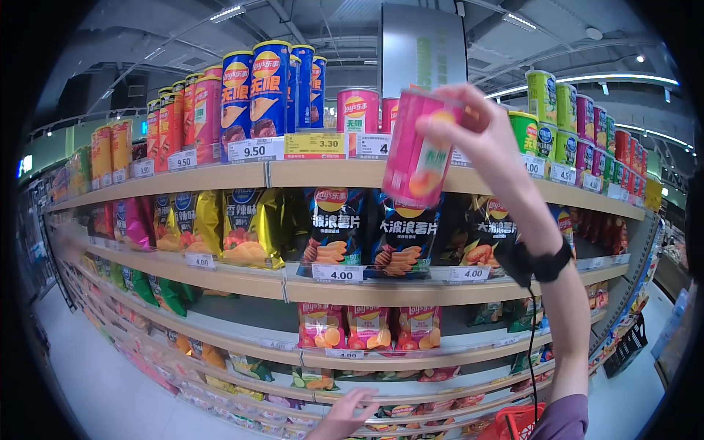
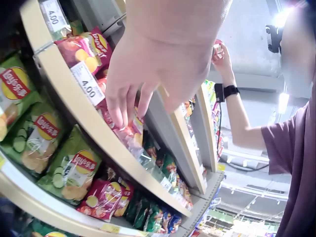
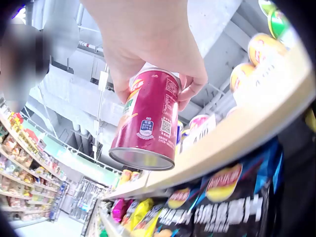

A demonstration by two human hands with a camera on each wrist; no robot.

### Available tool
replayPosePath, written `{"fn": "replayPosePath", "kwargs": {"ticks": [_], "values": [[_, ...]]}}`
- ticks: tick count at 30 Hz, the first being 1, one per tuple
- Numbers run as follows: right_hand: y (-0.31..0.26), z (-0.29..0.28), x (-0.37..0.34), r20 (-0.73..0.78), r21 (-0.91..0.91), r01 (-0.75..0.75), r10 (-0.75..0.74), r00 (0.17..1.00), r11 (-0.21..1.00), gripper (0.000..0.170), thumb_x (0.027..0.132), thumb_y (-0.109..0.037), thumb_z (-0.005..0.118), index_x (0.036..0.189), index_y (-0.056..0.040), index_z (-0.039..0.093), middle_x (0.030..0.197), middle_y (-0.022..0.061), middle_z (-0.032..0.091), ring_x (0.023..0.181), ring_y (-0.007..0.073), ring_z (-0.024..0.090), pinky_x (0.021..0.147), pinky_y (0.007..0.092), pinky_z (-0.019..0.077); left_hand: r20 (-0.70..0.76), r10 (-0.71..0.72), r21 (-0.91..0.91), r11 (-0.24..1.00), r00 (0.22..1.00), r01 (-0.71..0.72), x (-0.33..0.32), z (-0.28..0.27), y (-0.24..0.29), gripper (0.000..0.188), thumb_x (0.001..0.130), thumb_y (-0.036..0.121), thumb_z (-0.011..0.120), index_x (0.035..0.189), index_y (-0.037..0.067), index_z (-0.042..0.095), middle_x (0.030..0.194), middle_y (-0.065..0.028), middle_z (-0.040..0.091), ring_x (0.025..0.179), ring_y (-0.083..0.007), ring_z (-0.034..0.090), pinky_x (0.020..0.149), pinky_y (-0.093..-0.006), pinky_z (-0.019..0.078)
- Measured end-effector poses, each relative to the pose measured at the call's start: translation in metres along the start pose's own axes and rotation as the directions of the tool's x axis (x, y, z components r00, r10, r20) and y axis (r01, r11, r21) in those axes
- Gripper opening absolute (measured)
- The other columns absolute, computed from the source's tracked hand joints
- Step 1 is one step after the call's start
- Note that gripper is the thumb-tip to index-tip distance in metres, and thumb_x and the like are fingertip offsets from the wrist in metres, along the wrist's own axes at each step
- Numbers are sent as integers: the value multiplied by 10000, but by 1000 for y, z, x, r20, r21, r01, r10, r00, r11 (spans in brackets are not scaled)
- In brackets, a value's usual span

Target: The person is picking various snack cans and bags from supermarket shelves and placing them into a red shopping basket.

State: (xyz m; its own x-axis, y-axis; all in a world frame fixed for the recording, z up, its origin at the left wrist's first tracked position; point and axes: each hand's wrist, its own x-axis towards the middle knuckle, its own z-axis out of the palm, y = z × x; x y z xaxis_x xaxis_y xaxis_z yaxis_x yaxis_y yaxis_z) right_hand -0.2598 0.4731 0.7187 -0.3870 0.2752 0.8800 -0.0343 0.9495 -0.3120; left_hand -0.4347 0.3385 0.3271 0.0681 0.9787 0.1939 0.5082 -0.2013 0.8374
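Note:
A pink chip can (image 1: 423, 150) is held up in front of the top shelf, tilted, with the right hand (image 1: 484, 139) pinching it near its upper end. In the right wrist view the right hand (image 3: 150, 44) grips the can (image 3: 148, 116) between thumb and fingers, its metal bottom showing. Low in the head view, the left hand (image 1: 345, 416) is held out with nothing in it. The left wrist view has the left hand (image 2: 153, 69) with loosely bent fingers in front of pink chip bags (image 2: 89, 49); whether it touches them is unclear.
Top shelf (image 1: 308, 174) carries blue cans (image 1: 269, 88), pink cans (image 1: 358, 110) and green cans (image 1: 541, 97). Below are black bags (image 1: 334, 227) and yellow bags (image 1: 253, 224). A red basket (image 1: 513, 423) is at the lower right. Price tags line the shelf edges.

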Motion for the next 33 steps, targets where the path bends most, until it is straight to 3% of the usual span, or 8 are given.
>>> {"fn": "replayPosePath", "kwargs": {"ticks": [2,4,7,8,20,23,30,33], "values": [[-1,-15,34,-110,-210,89,-114,987,974,534,766,-327,762,1168,-24,585,972,93,687,920,152,663,810,290,526,183,159,76,982,970,-176,-18,12,-46,341,920,243,581,1205,55,594,1032,-152,652,943,-241,657,815,-334,516],[2,-21,57,-161,-243,108,-150,975,964,594,736,-410,762,1165,-35,590,1017,96,674,946,170,658,829,304,523,193,123,-333,941,973,-53,-39,40,-114,204,851,123,635,1043,54,647,1113,-151,643,1003,-193,620,815,-346,492],[29,-29,92,-204,-429,116,-221,954,896,655,705,-489,760,1163,-51,594,1060,110,656,962,189,655,826,313,525,514,-29,-307,927,857,216,-52,34,-114,187,900,85,590,1083,60,622,1204,-142,591,1098,-214,576,895,-345,466],[38,-32,100,-207,-490,120,-249,946,863,671,696,-509,759,1163,-56,595,1071,115,650,968,195,654,824,315,527,393,317,271,857,863,-439,-62,25,-96,182,914,132,576,1071,61,633,1186,-155,602,1099,-267,578,925,-364,465],[50,-1,106,-99,-600,-34,-32,995,800,708,670,-496,743,1183,-29,601,1156,176,634,997,234,656,853,331,527,367,245,279,891,897,-358,-66,40,-141,293,912,181,508,1179,128,618,1339,-193,520,1238,-341,496,1019,-411,422],[44,5,100,-84,-647,-46,-12,996,761,708,666,-477,739,1172,-2,600,1116,194,643,980,218,660,845,327,524,348,-12,246,966,938,-79,-61,35,-115,319,914,168,493,1209,198,608,1363,-199,492,1228,-343,501,1015,-424,421],[47,8,104,6,-706,9,-7,1000,708,682,690,-446,717,1158,33,593,928,188,684,831,263,683,782,354,540,435,153,267,919,887,-289,-53,49,-148,282,886,111,500,1140,126,620,1331,-147,524,1158,-340,537,940,-424,465],[46,7,106,74,-768,2,86,994,641,675,738,-517,686,1176,-11,600,1140,216,631,1038,282,633,866,373,509,399,300,222,885,867,-408,-50,63,-175,270,850,72,517,1095,114,623,1308,-122,542,1134,-328,549,911,-413,484]]}}
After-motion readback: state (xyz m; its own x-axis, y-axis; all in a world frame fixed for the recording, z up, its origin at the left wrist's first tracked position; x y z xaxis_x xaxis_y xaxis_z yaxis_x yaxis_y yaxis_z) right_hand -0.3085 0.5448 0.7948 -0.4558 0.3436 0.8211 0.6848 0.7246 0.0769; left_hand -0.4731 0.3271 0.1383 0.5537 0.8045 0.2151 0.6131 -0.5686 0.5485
